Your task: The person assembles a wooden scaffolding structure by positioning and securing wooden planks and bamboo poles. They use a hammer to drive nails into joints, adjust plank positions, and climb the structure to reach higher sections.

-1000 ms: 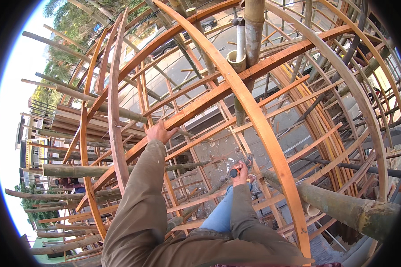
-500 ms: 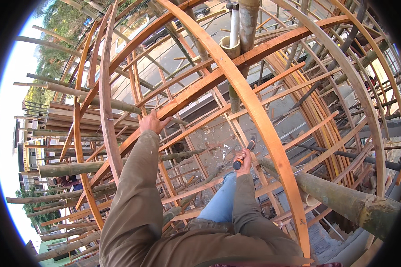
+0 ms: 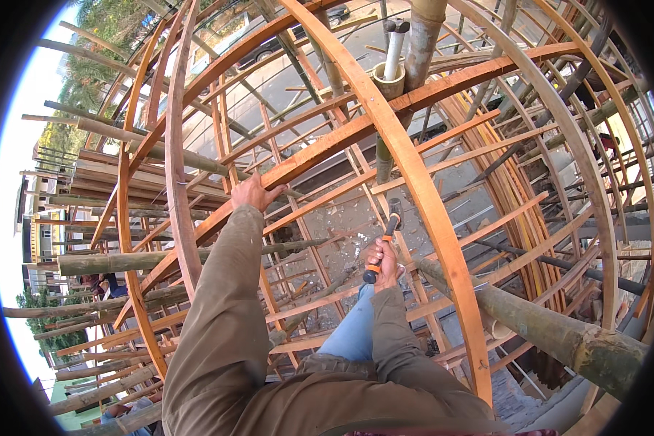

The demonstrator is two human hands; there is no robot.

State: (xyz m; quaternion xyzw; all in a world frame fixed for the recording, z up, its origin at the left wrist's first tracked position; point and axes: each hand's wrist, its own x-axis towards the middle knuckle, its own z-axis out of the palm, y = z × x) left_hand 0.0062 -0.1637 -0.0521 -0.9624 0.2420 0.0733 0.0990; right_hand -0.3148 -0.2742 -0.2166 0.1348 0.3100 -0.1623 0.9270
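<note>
Two bare hands work high inside a round frame of curved wooden ribs. The left hand (image 3: 253,192) is stretched forward, and its fingers close around a long orange-brown rib (image 3: 320,152) that runs slantwise from lower left to upper right. The sleeve of this arm is olive-brown and fills much of the lower middle of the view.

The right hand (image 3: 382,259) is closer to the body and is closed tightly around the handle of a hammer (image 3: 386,236). The handle is orange and black, it points up and a little to the right, and the dark metal head is at the top, just beside the inner edge of a wide curved rib (image 3: 421,189) that sweeps from the top centre down to the lower right. I cannot tell if the head touches this rib.

Below the right hand a leg in blue jeans (image 3: 352,330) is visible. To the right of it a thick greenish bamboo pole (image 3: 552,330) goes toward the lower right corner. Another bamboo pole (image 3: 421,43) stands upright at the top, with a grey pipe (image 3: 394,51) just beside it. Far below, through the ribs, the grey ground (image 3: 341,218) appears, and on the left side there are trees (image 3: 109,29).
</note>
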